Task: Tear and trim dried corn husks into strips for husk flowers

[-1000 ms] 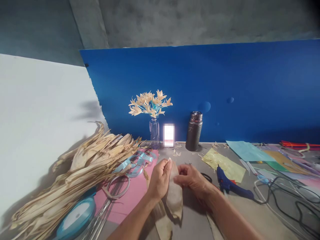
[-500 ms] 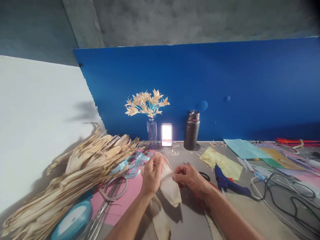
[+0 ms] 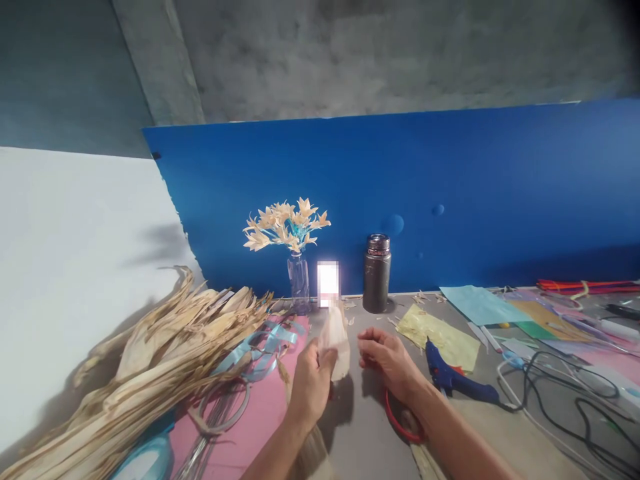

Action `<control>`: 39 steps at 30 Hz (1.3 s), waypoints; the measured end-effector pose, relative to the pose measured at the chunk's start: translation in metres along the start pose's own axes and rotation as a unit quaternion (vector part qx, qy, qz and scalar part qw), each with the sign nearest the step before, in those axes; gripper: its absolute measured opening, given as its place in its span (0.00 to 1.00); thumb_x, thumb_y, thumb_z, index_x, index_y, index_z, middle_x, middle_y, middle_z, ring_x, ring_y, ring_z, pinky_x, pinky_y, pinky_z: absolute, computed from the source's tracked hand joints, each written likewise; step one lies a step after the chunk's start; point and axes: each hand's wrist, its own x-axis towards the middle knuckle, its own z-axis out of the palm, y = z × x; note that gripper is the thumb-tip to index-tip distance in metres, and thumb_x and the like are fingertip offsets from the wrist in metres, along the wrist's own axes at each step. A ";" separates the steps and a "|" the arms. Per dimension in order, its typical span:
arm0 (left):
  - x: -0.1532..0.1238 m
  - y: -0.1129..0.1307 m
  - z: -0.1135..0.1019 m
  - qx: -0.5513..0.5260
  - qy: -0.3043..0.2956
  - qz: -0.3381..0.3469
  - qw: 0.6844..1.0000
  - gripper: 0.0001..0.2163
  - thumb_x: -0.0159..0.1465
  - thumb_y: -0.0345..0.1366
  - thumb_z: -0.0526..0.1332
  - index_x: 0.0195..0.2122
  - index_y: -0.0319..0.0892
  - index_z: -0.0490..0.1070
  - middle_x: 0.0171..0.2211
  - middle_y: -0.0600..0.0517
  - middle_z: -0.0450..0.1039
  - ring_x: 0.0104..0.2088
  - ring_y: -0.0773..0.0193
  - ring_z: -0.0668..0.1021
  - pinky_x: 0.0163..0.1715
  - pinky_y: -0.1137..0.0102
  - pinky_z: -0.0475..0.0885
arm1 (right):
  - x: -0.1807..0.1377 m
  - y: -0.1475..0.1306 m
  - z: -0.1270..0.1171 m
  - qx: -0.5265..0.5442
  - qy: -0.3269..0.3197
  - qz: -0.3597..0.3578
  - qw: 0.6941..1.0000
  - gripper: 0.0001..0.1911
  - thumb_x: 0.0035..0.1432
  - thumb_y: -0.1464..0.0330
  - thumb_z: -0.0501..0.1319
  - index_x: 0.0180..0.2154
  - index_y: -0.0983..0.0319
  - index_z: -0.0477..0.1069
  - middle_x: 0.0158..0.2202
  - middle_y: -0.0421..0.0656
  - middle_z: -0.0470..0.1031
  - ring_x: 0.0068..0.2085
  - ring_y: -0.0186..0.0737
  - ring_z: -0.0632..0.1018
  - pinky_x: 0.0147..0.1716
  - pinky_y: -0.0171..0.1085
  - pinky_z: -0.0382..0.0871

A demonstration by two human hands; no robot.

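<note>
A pale dried corn husk piece [image 3: 336,340] stands upright in my left hand [image 3: 311,383], pinched between thumb and fingers near its lower end. To its right, my right hand [image 3: 387,360] hovers apart from the husk with loosely curled fingers, nothing visible in them. Under my right wrist lies a red loop handle [image 3: 404,433], partly covered, perhaps of scissors. Another strip of husk [image 3: 314,453] lies below my left forearm.
Left is a heap of dried corn husks [image 3: 150,360], with a tape ring [image 3: 246,407], thin wires and blue ribbon [image 3: 245,347]. Behind stand a glass vase [image 3: 299,283] of husk flowers and a dark flask [image 3: 377,273]. A blue glue gun [image 3: 455,380] with cords lies right.
My right hand has let go of the husk and moved slightly away to the right. My left hand has turned the husk more upright. The camera view has tilted up slightly.
</note>
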 end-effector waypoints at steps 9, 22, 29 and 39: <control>0.005 -0.017 0.001 0.161 0.062 0.094 0.981 0.12 0.67 0.44 0.52 0.35 0.44 0.70 0.24 0.54 0.73 0.30 0.60 0.75 0.46 0.60 0.67 | -0.005 0.010 0.019 -0.117 -0.069 0.107 0.985 0.06 0.47 0.70 0.60 0.21 0.65 0.69 0.18 0.41 0.74 0.15 0.32 0.72 0.12 0.29 0.65; -0.005 -0.011 0.010 0.062 0.002 0.109 0.992 0.13 0.63 0.46 0.57 0.32 0.41 0.69 0.23 0.55 0.71 0.25 0.66 0.71 0.27 0.73 0.63 | -0.012 0.004 0.020 -0.166 -0.049 0.063 0.983 0.08 0.49 0.68 0.58 0.22 0.65 0.71 0.19 0.40 0.74 0.16 0.29 0.71 0.13 0.26 0.62; 0.002 -0.015 0.015 0.073 -0.121 0.017 0.990 0.14 0.59 0.40 0.56 0.20 0.38 0.72 0.15 0.55 0.63 0.19 0.68 0.66 0.20 0.72 0.54 | -0.010 0.007 0.015 -0.281 -0.020 0.045 0.958 0.09 0.44 0.75 0.54 0.17 0.62 0.68 0.08 0.34 0.64 0.11 0.29 0.66 0.12 0.27 0.54; 0.002 0.003 -0.009 0.002 -0.141 -0.059 0.988 0.07 0.54 0.34 0.54 0.25 0.40 0.70 0.19 0.54 0.70 0.19 0.65 0.72 0.19 0.73 0.62 | -0.009 0.005 0.012 -0.360 -0.004 0.048 0.932 0.11 0.48 0.72 0.54 0.18 0.61 0.68 0.09 0.35 0.65 0.12 0.31 0.66 0.15 0.29 0.55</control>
